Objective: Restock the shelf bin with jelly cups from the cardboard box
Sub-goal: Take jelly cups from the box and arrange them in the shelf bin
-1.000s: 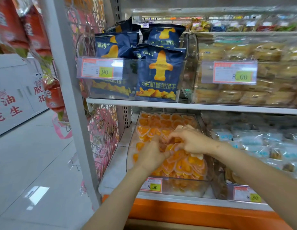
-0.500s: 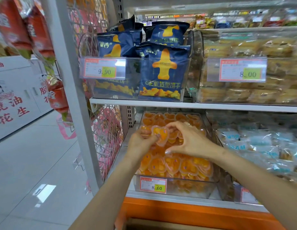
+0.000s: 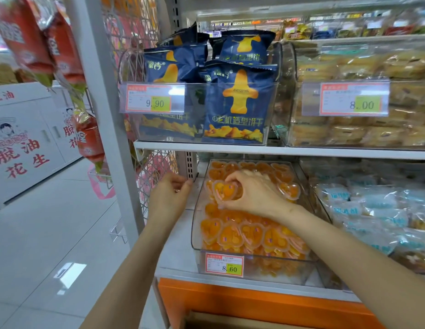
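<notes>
Pinching one heart-shaped jelly cup in curled fingertips, the right hand hovers over the middle of the clear shelf bin. The left hand hangs just outside the bin's left wall, fingers loosely curled (whether it holds anything I cannot tell). The jelly cups heap close to the front rim, so a carelessly dropped cup could likely slide over the front wall, past the price tag, onto the floor. The bin sits on a white shelf above an orange base panel. The cardboard box shows only an edge below, and glossy pale floor tiles line the aisle.
</notes>
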A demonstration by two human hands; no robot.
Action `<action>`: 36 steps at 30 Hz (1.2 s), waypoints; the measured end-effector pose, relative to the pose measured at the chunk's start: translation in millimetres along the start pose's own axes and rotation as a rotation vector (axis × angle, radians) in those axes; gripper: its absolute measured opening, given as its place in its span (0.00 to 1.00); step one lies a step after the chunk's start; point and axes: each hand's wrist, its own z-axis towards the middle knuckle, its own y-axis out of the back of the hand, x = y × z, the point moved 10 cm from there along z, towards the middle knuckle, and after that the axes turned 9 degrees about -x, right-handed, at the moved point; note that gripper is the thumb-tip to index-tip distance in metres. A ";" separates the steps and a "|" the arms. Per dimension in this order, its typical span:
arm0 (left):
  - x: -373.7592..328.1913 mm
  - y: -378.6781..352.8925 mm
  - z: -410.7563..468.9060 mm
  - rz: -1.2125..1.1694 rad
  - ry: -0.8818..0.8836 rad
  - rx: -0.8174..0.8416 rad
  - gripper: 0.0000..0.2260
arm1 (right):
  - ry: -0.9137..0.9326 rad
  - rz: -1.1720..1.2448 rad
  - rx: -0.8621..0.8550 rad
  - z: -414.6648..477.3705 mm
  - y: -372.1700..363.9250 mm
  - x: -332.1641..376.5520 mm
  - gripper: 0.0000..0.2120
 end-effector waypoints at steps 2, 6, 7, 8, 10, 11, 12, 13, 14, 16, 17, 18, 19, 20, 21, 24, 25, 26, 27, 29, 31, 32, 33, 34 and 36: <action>-1.5 -1.6 -0.1 0.100 -0.066 0.022 0.04 | 0.046 -0.029 0.030 0.8 -15.7 9.1 0.32; -5.0 -1.0 -1.4 0.172 -0.143 0.020 0.02 | 0.090 -0.087 0.013 4.7 -33.7 20.0 0.32; -4.9 0.1 -0.7 0.170 -0.148 0.014 0.02 | 0.095 -0.103 0.007 5.3 -36.0 20.5 0.32; -4.9 0.9 0.0 0.172 -0.148 0.013 0.02 | 0.097 -0.111 0.001 5.5 -37.7 20.2 0.33; -4.7 1.7 1.4 0.178 -0.149 0.017 0.03 | 0.093 -0.103 -0.016 4.8 -38.9 18.6 0.33; -4.8 1.7 1.9 0.178 -0.150 0.018 0.03 | 0.093 -0.099 -0.030 4.4 -38.2 18.0 0.33; -4.7 1.5 1.6 0.180 -0.151 0.020 0.03 | 0.096 -0.099 -0.043 3.9 -37.0 17.8 0.32; -4.7 0.9 1.5 0.180 -0.154 0.020 0.04 | 0.100 -0.101 -0.053 3.7 -36.1 18.0 0.31; -4.9 0.3 1.3 0.180 -0.160 0.020 0.04 | 0.106 -0.103 -0.060 3.2 -35.5 18.7 0.29; -5.6 -2.2 0.6 0.183 -0.165 0.023 0.03 | 0.110 -0.101 -0.068 2.4 -35.6 20.7 0.25; -5.8 -3.8 0.0 0.184 -0.162 0.029 0.03 | 0.109 -0.098 -0.072 2.2 -35.9 21.7 0.24; -6.4 -5.3 -0.7 0.180 -0.158 0.035 0.03 | 0.108 -0.097 -0.076 2.0 -36.3 22.6 0.24; -6.6 -6.6 -1.1 0.175 -0.158 0.039 0.03 | 0.108 -0.100 -0.077 2.1 -36.7 23.6 0.24; -7.4 -7.7 -1.7 0.173 -0.160 0.042 0.03 | 0.108 -0.105 -0.076 2.1 -37.4 24.3 0.24; -7.8 -8.8 -2.2 0.171 -0.162 0.045 0.03 | 0.105 -0.107 -0.073 2.3 -38.1 24.7 0.25; -11.4 -11.6 -3.3 0.170 -0.188 0.051 0.04 | 0.087 -0.106 -0.072 2.2 -39.1 25.2 0.26; -13.5 -13.0 -3.7 0.173 -0.203 0.053 0.04 | 0.085 -0.109 -0.071 2.1 -39.3 25.6 0.26; -15.5 -14.9 -4.6 0.177 -0.216 0.057 0.05 | 0.087 -0.112 -0.065 1.8 -39.4 25.7 0.27; -16.9 -17.2 -5.3 0.179 -0.223 0.062 0.04 | 0.093 -0.112 -0.054 0.9 -38.7 25.7 0.28; -20.0 -22.4 -7.6 0.182 -0.236 0.073 0.04 | 0.096 -0.098 -0.026 -1.5 -30.9 21.7 0.30; -24.3 -30.4 -12.0 0.170 -0.255 0.093 0.03 | 0.061 -0.117 -0.015 -6.2 -11.5 6.6 0.30; -26.9 -35.7 -15.1 0.161 -0.266 0.109 0.03 | 0.029 -0.141 -0.026 -10.3 1.8 -5.5 0.29; -30.4 -41.0 -19.0 0.152 -0.280 0.125 0.03 | -0.006 -0.174 -0.042 -14.9 16.0 -19.3 0.27; -34.8 -46.9 -23.8 0.150 -0.299 0.143 0.04 | -0.041 -0.220 -0.053 -20.9 29.3 -34.3 0.24; -43.7 -61.2 -35.0 0.155 -0.344 0.185 0.05 | -0.100 -0.328 -0.031 -34.4 44.9 -63.3 0.21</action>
